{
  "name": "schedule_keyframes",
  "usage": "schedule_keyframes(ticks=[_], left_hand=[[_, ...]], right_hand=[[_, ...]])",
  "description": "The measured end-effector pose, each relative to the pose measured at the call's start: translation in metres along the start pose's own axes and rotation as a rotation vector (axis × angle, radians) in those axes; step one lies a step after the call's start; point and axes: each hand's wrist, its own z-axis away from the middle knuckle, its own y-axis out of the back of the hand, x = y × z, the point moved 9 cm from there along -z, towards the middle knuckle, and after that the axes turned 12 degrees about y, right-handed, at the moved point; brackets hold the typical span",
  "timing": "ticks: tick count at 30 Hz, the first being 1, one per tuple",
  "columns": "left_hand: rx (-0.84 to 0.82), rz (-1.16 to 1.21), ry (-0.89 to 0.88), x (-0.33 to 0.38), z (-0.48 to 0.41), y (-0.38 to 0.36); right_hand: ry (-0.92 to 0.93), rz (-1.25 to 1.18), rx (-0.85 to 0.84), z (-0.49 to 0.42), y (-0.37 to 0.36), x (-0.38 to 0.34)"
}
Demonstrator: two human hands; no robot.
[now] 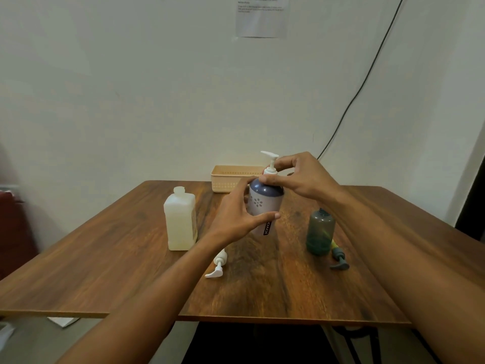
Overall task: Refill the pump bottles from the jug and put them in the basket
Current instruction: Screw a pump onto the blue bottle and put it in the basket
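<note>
We're in a plain indoor room, more a spare office or test room than a kitchen. A bare off-white wall [131,88] fills the background, with a printed sheet of paper [261,15] taped up high and a black cable [367,74] trailing down it. Up front there's a wood-grain counter [105,258] on thin legs, pushed against that wall. A dark red object [13,219] sits at the left edge, too blurred to identify.

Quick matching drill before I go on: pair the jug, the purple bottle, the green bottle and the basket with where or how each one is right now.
Things:
1. jug
2. purple bottle
3. green bottle
4. basket

States:
A. held in both hands, pump on
B. at the table's far edge, by the wall
C. uncapped, standing left of the hands
D. standing open, its pump lying beside it

Pairs: 1-C, 2-A, 3-D, 4-B
</note>
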Motion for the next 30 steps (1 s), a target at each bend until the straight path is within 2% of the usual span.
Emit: schedule_keyframes(ticks=[6,10,24,30], left_hand=[[0.024,0.018,0.014,0.001,0.001,0.006],[0.041,0.013,0.018,0.001,0.001,0.010],[0.096,-0.043,0.059,-0.001,-0.046,0.030],[0.118,-0.098,0.084,-0.006,-0.084,0.039]], right_hand=[[0.032,0.091,0.086,-0.001,-0.002,-0.011],[0.008,0.053,0.110,-0.002,-0.005,-0.009],[-0.098,-0.290,-0.031,-0.022,-0.030,0.008],[-0.080,-0.224,-0.074,-0.061,-0.028,0.011]])
